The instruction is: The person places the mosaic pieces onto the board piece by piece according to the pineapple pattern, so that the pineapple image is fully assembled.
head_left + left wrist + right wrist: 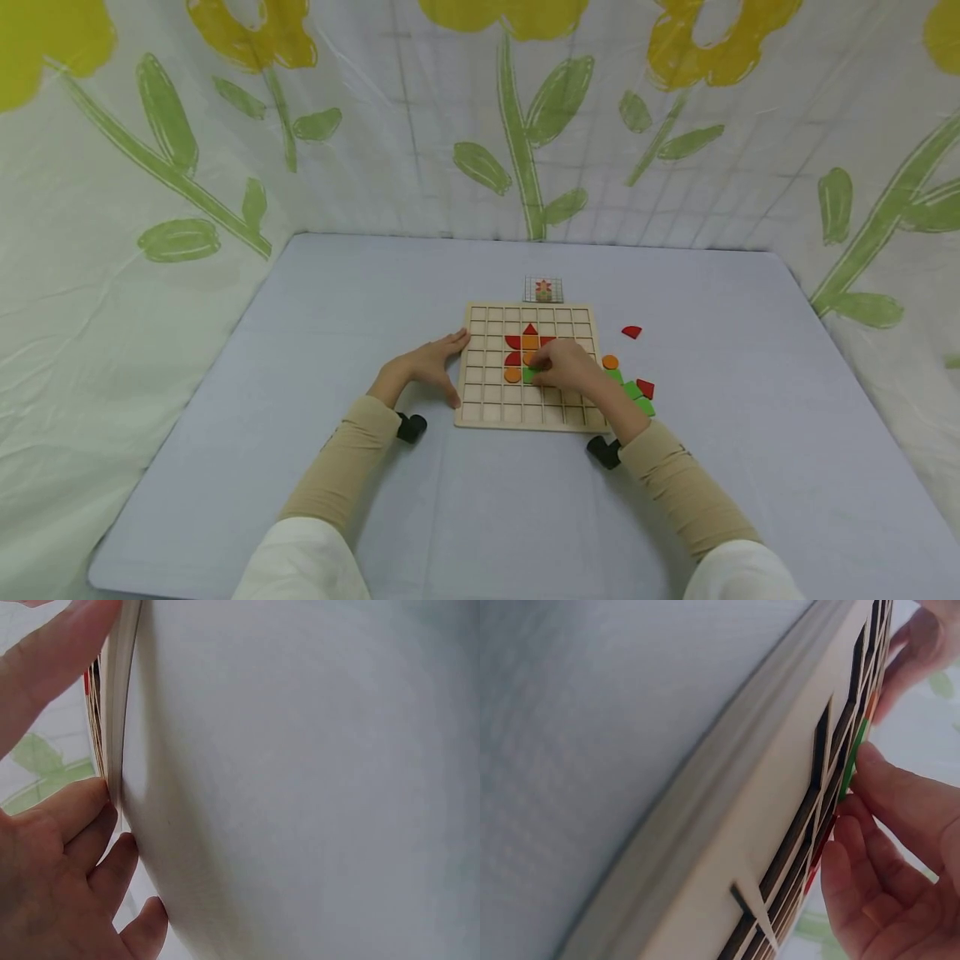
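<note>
Mid-table, grid board [525, 417] partly filled: red-and-orange flower done. Right hand [570, 367] pinching green piece [529, 376] into a cell; left hand [427, 367] flat, steadying board's left edge. Loose pieces [637, 396] remaining beside board's right edge.

A pale blue table [315, 350] stands before flower-printed white cloth walls [420, 133].
</note>
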### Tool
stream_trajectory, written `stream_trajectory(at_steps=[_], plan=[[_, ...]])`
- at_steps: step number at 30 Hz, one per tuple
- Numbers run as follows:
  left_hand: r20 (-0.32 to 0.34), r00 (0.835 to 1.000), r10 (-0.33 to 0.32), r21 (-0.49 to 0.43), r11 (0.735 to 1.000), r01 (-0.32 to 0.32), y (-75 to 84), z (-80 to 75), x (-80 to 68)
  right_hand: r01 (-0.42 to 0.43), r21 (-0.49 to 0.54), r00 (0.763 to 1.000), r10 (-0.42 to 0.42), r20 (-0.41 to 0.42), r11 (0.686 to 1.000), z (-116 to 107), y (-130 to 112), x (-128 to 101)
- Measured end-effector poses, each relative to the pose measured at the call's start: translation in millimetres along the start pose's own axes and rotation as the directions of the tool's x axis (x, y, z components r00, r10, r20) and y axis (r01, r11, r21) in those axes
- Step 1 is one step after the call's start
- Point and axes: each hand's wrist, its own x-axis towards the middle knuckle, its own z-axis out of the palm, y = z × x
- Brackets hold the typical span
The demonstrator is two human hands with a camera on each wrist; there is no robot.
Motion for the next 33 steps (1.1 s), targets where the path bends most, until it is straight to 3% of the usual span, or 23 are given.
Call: stream_trajectory(at_steps=[15,23,28,33], plan=[[0.009,1.000,-0.014,0.010,1.000,0.014,-2.9,0.5,1.9,-0.005,-0.008,0.998,0.005,-0.068,1.000,-7.7,4.9,-6.9],[0.008,1.000,-0.013,0.018,1.000,0.013,-2.8,1.4,2.4,-0.127,-0.010,0.981,0.124,-0.149,0.992,-42.8,37.7,-24.6],[0.011,1.000,-0.013,0.024,1.000,0.013,-2.7,1.6,2.6,-0.221,-0.011,0.971,0.219,-0.096,0.975,-57.9,53.2,-33.3],[0.005,1.000,-0.009,0.018,1.000,0.009,-2.9,1.4,1.7,-0.281,-0.004,0.958,0.280,-0.055,0.960,-59.2,62.3,-35.9]])
